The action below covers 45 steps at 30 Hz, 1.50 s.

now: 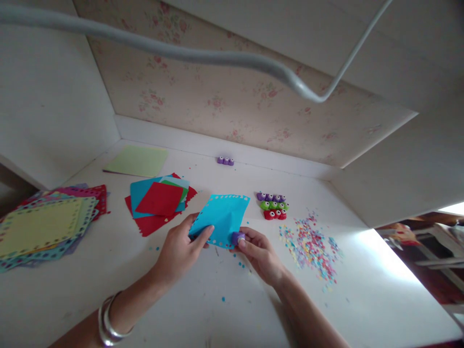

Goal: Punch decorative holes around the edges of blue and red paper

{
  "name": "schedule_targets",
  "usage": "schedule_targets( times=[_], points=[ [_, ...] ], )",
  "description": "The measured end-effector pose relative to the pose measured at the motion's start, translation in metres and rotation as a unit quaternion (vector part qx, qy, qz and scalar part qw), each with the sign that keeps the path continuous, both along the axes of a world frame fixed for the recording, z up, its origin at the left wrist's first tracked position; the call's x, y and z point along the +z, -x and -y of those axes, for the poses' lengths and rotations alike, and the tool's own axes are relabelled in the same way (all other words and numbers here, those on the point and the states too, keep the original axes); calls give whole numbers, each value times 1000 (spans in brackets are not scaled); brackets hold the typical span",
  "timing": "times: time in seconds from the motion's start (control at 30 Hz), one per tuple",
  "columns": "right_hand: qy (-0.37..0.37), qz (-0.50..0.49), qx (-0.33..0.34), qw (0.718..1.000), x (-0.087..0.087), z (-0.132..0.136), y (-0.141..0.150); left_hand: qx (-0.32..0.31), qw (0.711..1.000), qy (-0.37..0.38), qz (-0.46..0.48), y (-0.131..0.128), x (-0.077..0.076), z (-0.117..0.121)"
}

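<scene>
My left hand (186, 244) pinches a bright blue sheet of paper (223, 217) by its lower left side, thumb on top. Small punched holes run along the sheet's top, left and bottom edges. In my right hand (259, 251) is a small purple paper punch (238, 238), gripped between thumb and fingers at the sheet's lower right corner. The paper's edge meets the punch there; how deep it sits inside is hidden. Several purple, green and red punches (273, 205) stand in rows to the right, and more purple punches (225, 161) stand near the back wall.
Coloured punched sheets (43, 222) are piled at the left. Red, blue and green paper pieces (163, 198) lie left of centre, with pale green sheets (137, 160) behind. Paper confetti (313, 246) is scattered at the right. A white cable (217, 57) crosses above the white table (203, 314).
</scene>
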State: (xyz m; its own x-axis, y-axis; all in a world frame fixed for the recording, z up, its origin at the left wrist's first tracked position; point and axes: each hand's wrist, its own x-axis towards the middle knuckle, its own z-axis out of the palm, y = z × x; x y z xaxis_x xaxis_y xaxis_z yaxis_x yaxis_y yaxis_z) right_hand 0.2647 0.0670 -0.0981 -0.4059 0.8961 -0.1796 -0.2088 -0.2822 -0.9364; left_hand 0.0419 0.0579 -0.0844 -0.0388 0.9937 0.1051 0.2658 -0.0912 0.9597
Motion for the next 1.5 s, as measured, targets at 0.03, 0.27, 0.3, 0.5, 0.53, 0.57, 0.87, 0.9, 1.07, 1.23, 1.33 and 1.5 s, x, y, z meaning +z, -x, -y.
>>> schedule_targets(
  times=[0.03,0.27,0.3,0.5,0.53,0.57,0.87,0.9,1.07,1.23,1.33,1.5],
  points=[
    [8,-10,-6,1000,0,0,0,1,1000,-2,-3,0,0,0],
    [21,-25,-21,999,3,0,-2,-3,1000,9,6,0,-1,1],
    [16,-22,-15,1000,4,1,-2,-6,1000,11,12,-1,-1,1],
    [21,-29,-14,999,6,1,1,-21,999,27,11,-3,3,5],
    [23,-33,-16,999,6,1,1,-25,999,31,12,-3,3,5],
    [23,-36,-17,999,6,1,2,-27,999,33,12,-3,4,5],
    [21,-10,-14,1000,5,1,2,-22,1000,9,-17,-5,3,4],
    [20,-11,-14,1000,5,1,1,-20,1000,4,-22,-4,3,4],
    [28,-44,-20,998,2,1,-1,-1,999,-19,-40,-3,1,3],
    [31,-38,-19,999,5,1,1,-18,999,-2,-29,-4,2,5],
    [33,-33,-19,999,7,1,2,-18,1000,3,-16,-5,2,6],
    [41,-35,-13,998,7,2,2,-12,1000,25,1,-5,0,4]
  ],
)
